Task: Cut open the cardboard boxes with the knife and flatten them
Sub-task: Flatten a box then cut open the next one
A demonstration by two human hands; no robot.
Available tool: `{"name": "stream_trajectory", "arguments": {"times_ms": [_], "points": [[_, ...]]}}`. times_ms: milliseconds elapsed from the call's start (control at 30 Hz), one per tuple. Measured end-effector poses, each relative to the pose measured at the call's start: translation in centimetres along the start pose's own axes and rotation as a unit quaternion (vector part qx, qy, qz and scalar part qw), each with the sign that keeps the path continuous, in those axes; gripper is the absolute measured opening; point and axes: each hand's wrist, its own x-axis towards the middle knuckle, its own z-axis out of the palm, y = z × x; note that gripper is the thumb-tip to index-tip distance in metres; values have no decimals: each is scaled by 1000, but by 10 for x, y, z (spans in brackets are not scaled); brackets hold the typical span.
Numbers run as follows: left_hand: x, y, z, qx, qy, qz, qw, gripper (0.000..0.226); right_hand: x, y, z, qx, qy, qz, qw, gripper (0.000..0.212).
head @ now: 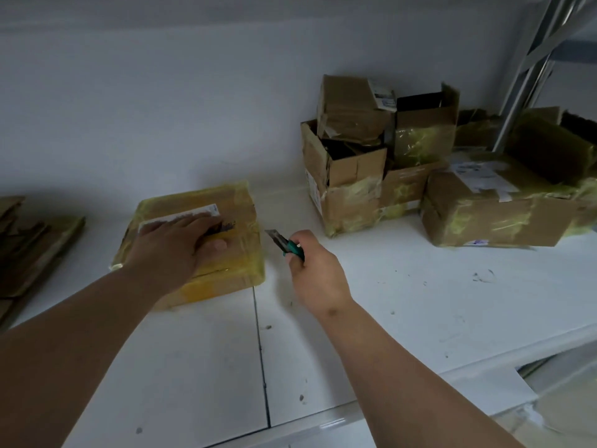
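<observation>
Midway through the boxes.
Left hand [176, 242] flat on taped box [206, 253]; right hand [315, 273] gripping knife [286, 244]; flattened cardboard [29, 247] left, uncut boxes [420, 176] right.

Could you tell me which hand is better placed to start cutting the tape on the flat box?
The right hand: it already grips the knife, blade pointing at the taped box. The left hand lies flat on top, steadying it.

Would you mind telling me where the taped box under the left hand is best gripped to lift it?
Probably by its two short side edges, coming from above. The taped box lies flat and low on the shelf, its top pressed by the left hand, and the right hand holds the knife beside it.
</observation>
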Motion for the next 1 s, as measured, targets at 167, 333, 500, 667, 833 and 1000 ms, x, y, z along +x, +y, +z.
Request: {"name": "stream_trajectory", "arguments": {"times_ms": [167, 333, 500, 667, 833, 1000], "points": [[8, -5, -9, -14, -6, -5, 1000, 64, 11, -4, 11, 36, 3, -7, 999, 17], [19, -19, -12, -36, 6, 3, 999, 75, 22, -6, 14, 89, -5, 0, 996, 20], [28, -25, -17, -81, 15, 10, 997, 71, 37, -11, 18, 108, -16, -10, 994, 20], [39, -37, -16, -130, -8, 10, 991, 78, 34, -7, 21, 96, -25, -27, 995, 22], [46, -43, -14, -135, -14, 22, 990, 73, 29, -9, 17, 39, -31, -56, 997, 21], [53, -43, -22, -105, -60, 19, 992, 67, 40, -17, 11, 14, -43, -38, 998, 14]]}}
